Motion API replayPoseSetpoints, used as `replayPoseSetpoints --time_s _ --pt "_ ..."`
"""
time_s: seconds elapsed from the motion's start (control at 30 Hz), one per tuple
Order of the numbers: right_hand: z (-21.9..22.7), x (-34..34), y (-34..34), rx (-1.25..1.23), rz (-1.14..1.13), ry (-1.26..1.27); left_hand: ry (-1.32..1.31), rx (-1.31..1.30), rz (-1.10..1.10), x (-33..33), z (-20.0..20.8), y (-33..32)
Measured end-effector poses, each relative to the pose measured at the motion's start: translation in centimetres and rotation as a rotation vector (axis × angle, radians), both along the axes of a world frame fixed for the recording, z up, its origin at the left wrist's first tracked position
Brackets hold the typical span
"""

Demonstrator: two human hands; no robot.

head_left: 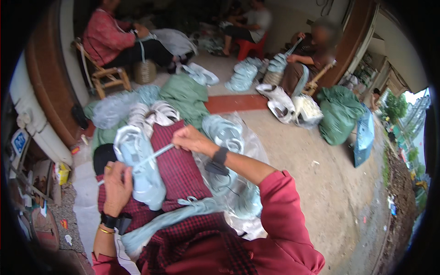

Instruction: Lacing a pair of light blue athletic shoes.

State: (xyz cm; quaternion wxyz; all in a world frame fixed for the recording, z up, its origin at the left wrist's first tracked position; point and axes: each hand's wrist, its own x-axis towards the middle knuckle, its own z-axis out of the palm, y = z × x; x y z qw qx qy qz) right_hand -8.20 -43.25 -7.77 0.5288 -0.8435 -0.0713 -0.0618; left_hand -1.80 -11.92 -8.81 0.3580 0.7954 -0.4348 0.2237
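A pale blue shoe upper (145,176) lies on my lap, its opening away from me. Across it runs a light blue shoelace (153,156), pulled straight between my hands. The fingers of my right hand (192,139) pinch one end, up and to the right of the upper. At the upper's left side, my left hand (118,187) has its fingers curled around the lace, and a short length sticks out beyond them. A tied bundle of light blue laces (172,219) rests across my checked apron (181,169), close to my body.
More blue shoe uppers (222,130) lie in clear plastic right of my knees. Green sacks (185,98) and white uppers (160,112) sit ahead. Several people sit in the doorway handling similar laces and uppers. A green sack (339,112) and a blue umbrella-like item (364,140) stand right.
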Motion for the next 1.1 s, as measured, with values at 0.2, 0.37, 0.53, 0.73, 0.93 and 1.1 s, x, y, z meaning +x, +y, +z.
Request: replayPoseSetpoints --time_s 0.2,0.37,0.53,0.73,0.93,1.1 --pt "0.0 -1.5 -0.5 0.081 -0.004 0.016 -0.029 0.005 0.012 -0.8 -0.1 -0.6" --pt "-1.7 -1.2 -0.2 0.158 -0.004 0.011 -0.017 -0.007 -0.020 -0.7 -0.6 -0.6" --pt "0.5 -1.1 0.6 0.087 0.016 -0.008 -0.017 -0.003 0.018 -1.0 0.2 0.3" --pt "-0.6 0.1 -0.6 0.138 -0.036 0.037 0.010 0.023 0.002 -0.3 0.5 -1.0" --pt "-0.3 -0.1 0.8 0.105 0.030 -0.036 0.082 0.059 0.039 -0.3 0.4 0.3" --pt "-0.2 -0.9 0.0 0.092 -0.027 0.078 0.022 0.004 -0.014 -0.6 0.1 -0.5"
